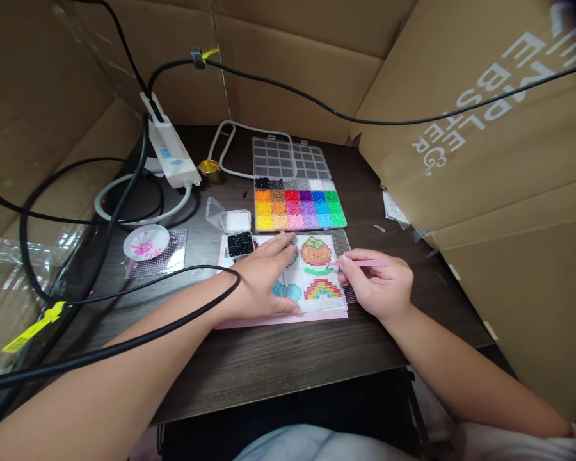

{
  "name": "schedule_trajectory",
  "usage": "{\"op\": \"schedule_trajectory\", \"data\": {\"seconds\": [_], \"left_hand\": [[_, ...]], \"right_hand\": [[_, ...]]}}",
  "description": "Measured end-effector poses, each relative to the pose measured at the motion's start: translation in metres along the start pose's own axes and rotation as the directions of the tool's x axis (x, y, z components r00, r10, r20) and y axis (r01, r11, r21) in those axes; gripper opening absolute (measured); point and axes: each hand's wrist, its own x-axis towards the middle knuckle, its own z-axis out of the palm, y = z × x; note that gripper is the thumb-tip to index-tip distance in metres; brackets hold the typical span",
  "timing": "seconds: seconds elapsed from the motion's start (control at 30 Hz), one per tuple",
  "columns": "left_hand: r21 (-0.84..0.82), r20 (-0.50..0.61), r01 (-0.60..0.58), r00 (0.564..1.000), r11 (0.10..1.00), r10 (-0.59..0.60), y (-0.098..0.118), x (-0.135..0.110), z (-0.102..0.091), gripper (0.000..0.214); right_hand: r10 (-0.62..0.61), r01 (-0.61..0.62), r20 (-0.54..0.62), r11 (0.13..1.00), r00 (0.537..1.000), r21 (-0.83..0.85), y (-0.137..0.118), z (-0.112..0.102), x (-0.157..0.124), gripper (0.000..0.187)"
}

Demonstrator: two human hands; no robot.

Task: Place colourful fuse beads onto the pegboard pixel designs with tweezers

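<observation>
The left hand (264, 278) lies palm down with its fingers loosely spread, holding nothing, pressing flat on the left half of the pattern sheet (312, 301). The right hand (379, 285) sits just at 3 o'clock of the sheet, thumb and fingers pinched tight on the pink tweezers (360, 262). The tweezers point toward 9 o'clock, their tip at the lower right edge of the orange fruit design (317, 251). Whether the tip carries a bead is too small to tell. A rainbow design (322, 289) lies at 6 o'clock of the fruit, just beside the right hand's knuckles.

The sheet rests on a pink mat (278, 321) in the middle of the dark table (278, 365). At 12 o'clock of the sheet stands the open bead box (300, 208), its compartments sorted by colour. At 11 o'clock of the left hand sits a small tub of black beads (240, 244), touching the sheet's corner. Well off at 9 o'clock, a white dish (146, 242) holds pink beads. A black cable (173, 320) crosses over the left forearm.
</observation>
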Motion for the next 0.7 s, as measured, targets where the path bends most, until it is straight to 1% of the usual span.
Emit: {"op": "schedule_trajectory", "data": {"seconds": [0.13, 0.23, 0.37, 0.5, 0.7], "left_hand": [[-0.006, -0.001, -0.002, 1.000, 1.000, 0.002, -0.0009, 0.0001, 0.0007, 0.117], [-0.021, -0.011, -0.002, 1.000, 1.000, 0.002, -0.0019, 0.0001, 0.0018, 0.116], [-0.024, -0.022, -0.005, 1.000, 1.000, 0.004, -0.0008, -0.0003, 0.0017, 0.114], [-0.023, -0.022, -0.012, 1.000, 1.000, 0.011, 0.0008, -0.0010, 0.0005, 0.115], [-0.036, -0.037, -0.024, 0.999, 0.999, 0.023, -0.0026, -0.0019, 0.0024, 0.112]], "right_hand": [[-0.074, 0.074, 0.005, 0.996, 0.997, -0.058, 0.0011, -0.0002, -0.0013, 0.007], [-0.095, 0.095, 0.002, 0.993, 0.995, -0.065, 0.0017, -0.0006, -0.0022, 0.009], [-0.072, 0.072, 0.013, 0.996, 0.997, -0.044, 0.0013, -0.0012, -0.0022, 0.009], [-0.046, 0.045, -0.003, 0.999, 0.999, -0.026, -0.0009, -0.0016, -0.0007, 0.006], [0.010, -0.011, -0.016, 1.000, 1.000, -0.023, -0.0007, -0.0014, -0.0016, 0.004]]}}
